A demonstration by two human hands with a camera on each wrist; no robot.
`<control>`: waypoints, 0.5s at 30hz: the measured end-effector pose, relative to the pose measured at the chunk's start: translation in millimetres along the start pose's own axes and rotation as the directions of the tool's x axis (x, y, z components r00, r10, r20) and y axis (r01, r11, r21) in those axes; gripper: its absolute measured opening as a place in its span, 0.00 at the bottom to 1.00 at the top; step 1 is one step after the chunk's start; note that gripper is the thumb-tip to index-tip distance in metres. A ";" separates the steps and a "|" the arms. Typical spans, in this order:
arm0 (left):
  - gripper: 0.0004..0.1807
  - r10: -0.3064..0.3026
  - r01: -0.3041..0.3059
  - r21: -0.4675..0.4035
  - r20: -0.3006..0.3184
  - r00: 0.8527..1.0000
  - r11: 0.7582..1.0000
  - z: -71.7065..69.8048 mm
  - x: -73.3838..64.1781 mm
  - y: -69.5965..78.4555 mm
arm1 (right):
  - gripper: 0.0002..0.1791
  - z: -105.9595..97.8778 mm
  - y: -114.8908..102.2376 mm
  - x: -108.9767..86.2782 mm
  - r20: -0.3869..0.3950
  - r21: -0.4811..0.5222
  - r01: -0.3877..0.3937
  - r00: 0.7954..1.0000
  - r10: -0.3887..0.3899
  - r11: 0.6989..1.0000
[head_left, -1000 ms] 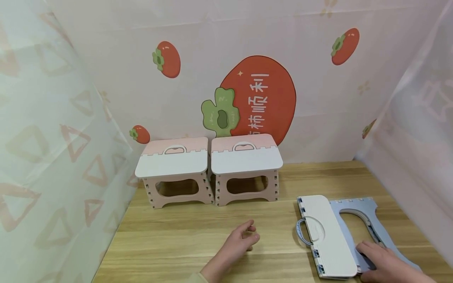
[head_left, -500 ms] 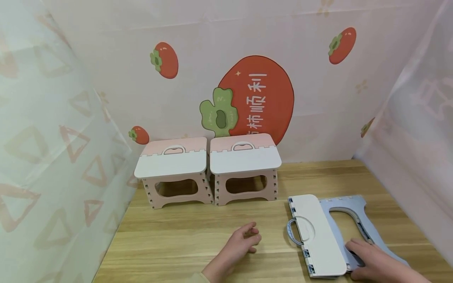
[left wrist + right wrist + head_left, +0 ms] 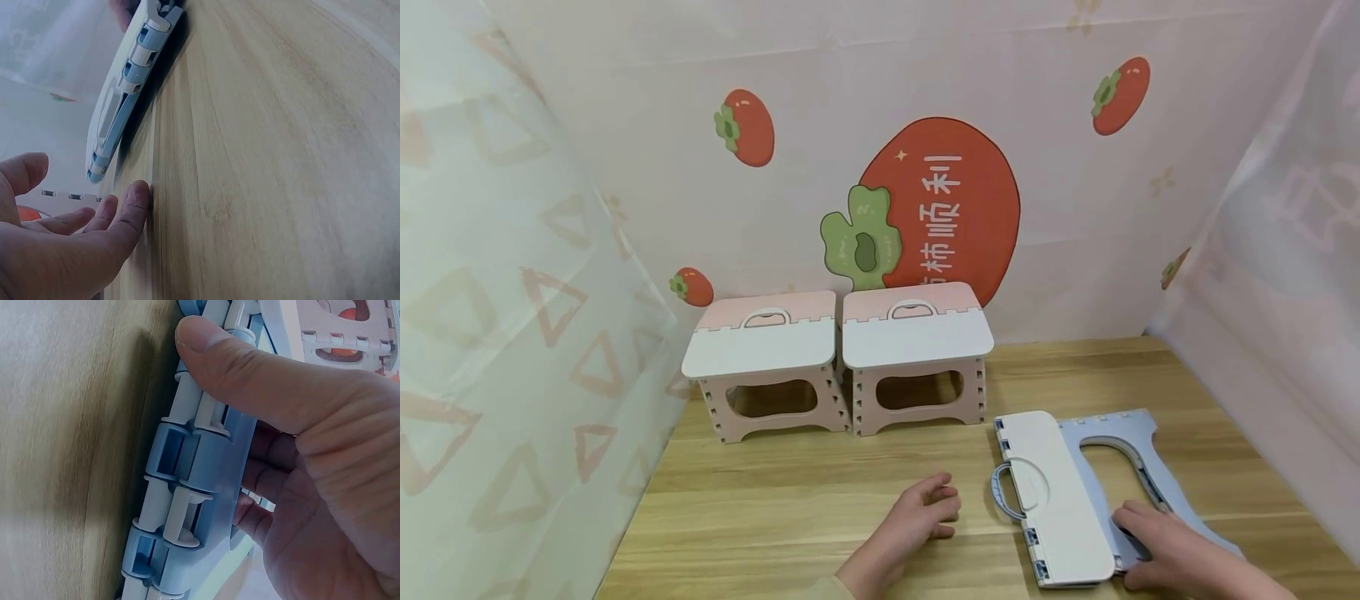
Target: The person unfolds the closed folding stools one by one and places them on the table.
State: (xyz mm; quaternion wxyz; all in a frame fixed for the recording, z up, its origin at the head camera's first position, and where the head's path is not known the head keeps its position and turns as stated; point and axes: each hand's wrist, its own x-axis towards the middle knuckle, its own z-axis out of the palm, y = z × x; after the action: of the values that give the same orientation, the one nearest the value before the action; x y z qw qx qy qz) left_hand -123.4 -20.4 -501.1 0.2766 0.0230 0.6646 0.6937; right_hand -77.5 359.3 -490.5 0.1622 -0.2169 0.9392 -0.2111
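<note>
A folded blue-and-white step stool lies flat at the right of the table, its blue carry handle pointing left. My right hand grips the stool's near edge. In the right wrist view the thumb lies along the hinged edge, with the other fingers curled behind the blue leg panel. My left hand is just left of the stool, apart from it, with relaxed, slightly bent fingers and nothing in them. The left wrist view shows the stool's hinged edge beyond those fingertips.
Two unfolded pink-and-white stools, a left one and a right one, stand side by side at the back of the wooden table. Printed sheets form a back wall and side walls.
The folded stool has slid left across the table with my right hand on it. My left hand has shifted slightly right. The whole head view has drifted a little.
</note>
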 end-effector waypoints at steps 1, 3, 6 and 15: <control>0.35 -0.002 0.002 -0.004 0.003 1.000 1.000 1.1 1.0 -0.4 | 0.22 0.7 -0.7 0.9 -0.006 -0.008 0.002 1.000 -0.002 1.000; 0.35 -0.007 0.007 -0.013 0.008 1.000 1.000 3.2 2.6 -0.9 | 0.22 2.1 -2.2 2.4 -0.013 -0.019 -0.003 1.000 0.003 1.000; 0.35 -0.011 0.012 -0.028 0.015 1.000 1.000 5.8 4.0 -1.3 | 0.23 4.3 -3.3 4.3 -0.023 -0.032 0.001 1.000 -0.002 0.999; 0.35 -0.040 0.042 -0.062 0.030 0.999 0.997 11.5 8.9 -2.8 | 0.23 7.4 -8.6 8.3 -0.016 -0.028 0.026 1.000 -0.026 0.999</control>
State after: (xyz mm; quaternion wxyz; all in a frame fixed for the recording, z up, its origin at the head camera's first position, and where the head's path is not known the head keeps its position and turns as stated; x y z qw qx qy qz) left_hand -125.3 -6.4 -505.4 0.3009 0.0107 0.6390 0.7078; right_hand -78.8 345.9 -494.7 0.1489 -0.2295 0.9404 -0.2019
